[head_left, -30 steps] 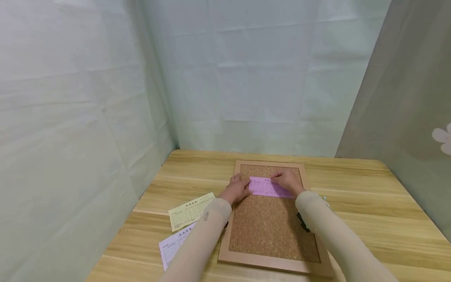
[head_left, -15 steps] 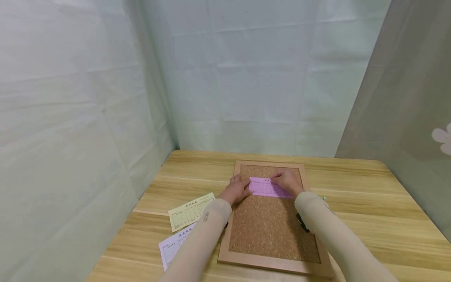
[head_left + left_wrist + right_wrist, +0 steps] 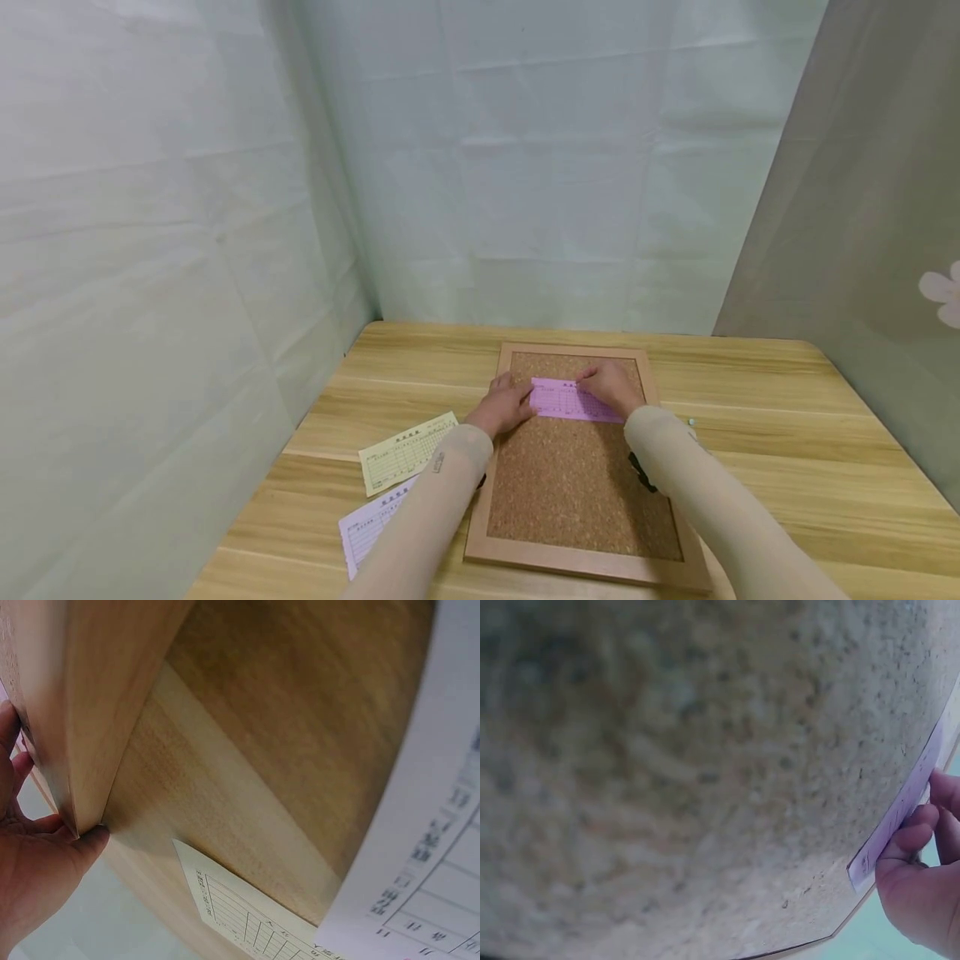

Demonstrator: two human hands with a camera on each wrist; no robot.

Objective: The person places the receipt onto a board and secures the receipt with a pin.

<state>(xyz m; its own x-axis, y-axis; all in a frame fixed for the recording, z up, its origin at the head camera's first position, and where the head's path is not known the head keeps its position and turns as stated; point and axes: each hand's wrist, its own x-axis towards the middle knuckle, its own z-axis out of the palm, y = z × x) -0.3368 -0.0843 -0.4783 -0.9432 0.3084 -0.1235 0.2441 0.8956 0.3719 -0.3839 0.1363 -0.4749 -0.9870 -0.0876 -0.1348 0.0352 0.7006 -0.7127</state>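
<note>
A pink printed slip (image 3: 555, 398) lies across the upper part of a framed cork board (image 3: 585, 492). My left hand (image 3: 501, 406) rests over the board's left frame, its thumb side at the slip's left end. In the left wrist view, fingers (image 3: 94, 838) of that hand lie against the frame's outer side. My right hand (image 3: 611, 387) is over the slip's right half, with thumb and forefinger pinched together at its top edge. Curled fingers (image 3: 913, 834) press close over the slip in the right wrist view; whatever small thing they pinch is hidden by the fingertips.
Left of the board, a yellow printed slip (image 3: 405, 454) and a white one (image 3: 367, 529) lie on the wooden table (image 3: 795, 433), partly under the left sleeve. Small pale pieces (image 3: 691, 422) sit by the right forearm. Pale curtains (image 3: 540, 183) hang behind.
Both hands stay almost where they were on the board and slip. The right forearm has shifted very slightly left; the slips have not moved.
</note>
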